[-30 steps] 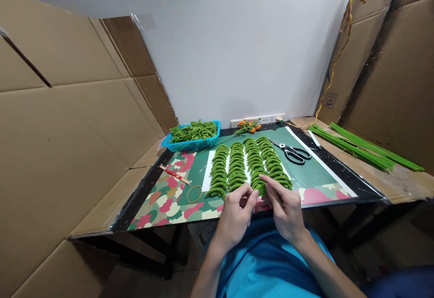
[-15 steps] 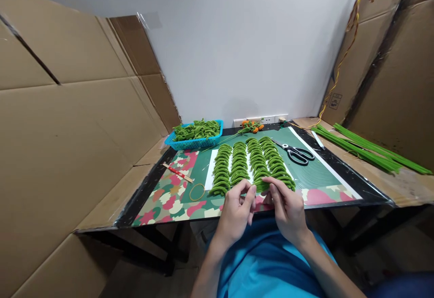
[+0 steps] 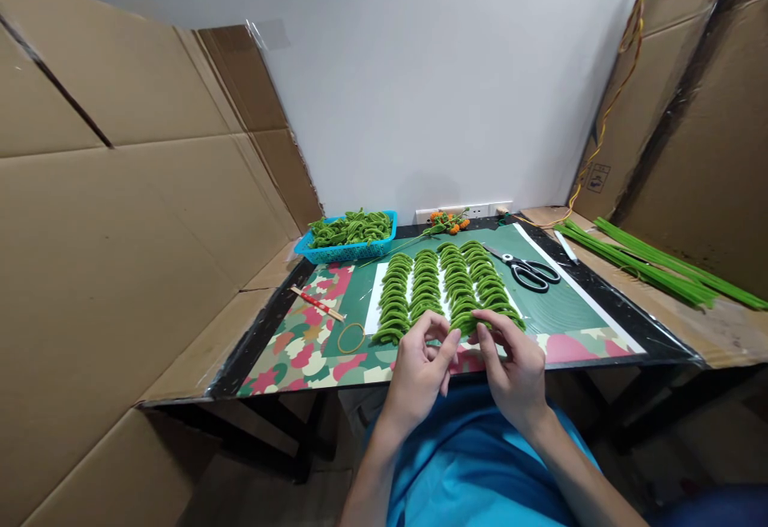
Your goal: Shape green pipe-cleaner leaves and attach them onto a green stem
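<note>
Basically, left hand (image 3: 423,363) and right hand (image 3: 516,363) both pinch a curved fuzzy strip (image 3: 462,324) at the green rows' (image 3: 426,279) six o'clock edge on the worktop (image 3: 621,303), probably light, soft, bendable, best held by its ends.

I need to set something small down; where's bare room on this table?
Bare green mat shows in front of the scissors, right of the curved green pieces. The patterned left front corner is bare too, nearer than the red-banded stick. Crowded: the middle, with those pieces, left hand and right hand.
</note>
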Tool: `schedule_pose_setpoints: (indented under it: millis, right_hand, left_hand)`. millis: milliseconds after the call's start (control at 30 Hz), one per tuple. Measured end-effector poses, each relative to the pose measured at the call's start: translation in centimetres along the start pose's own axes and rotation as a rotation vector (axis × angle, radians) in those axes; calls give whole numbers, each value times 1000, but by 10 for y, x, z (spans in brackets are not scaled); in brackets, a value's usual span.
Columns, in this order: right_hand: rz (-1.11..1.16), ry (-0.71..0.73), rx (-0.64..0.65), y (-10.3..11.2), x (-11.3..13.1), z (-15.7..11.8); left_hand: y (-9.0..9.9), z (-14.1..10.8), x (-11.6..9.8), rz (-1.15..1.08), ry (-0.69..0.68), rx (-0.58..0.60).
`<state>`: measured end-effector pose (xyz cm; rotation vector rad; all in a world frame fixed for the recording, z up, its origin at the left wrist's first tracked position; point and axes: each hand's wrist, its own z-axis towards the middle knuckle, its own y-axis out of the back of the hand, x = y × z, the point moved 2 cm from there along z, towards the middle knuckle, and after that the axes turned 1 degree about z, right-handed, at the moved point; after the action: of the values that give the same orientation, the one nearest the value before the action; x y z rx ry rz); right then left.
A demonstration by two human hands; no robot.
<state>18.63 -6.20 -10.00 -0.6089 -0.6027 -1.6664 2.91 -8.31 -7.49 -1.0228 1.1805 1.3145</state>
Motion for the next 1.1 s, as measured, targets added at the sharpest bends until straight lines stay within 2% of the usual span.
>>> schedule_pose_setpoints:
  millis: [333, 833, 967, 1100]
  right_hand:
    - [11, 54, -18, 2, -2, -2]
    - [139, -56, 1, 5, 0, -1]
    - [111, -73, -13, 4, -3, -2]
    - [66, -17, -22, 5, -5, -4]
  left_hand:
    - [-1, 0, 0, 8, -2, 4]
    - [0, 0, 2, -44, 17, 45]
    - [0, 0, 2, -16, 27, 42]
    - [0, -1, -6, 88, 42, 125]
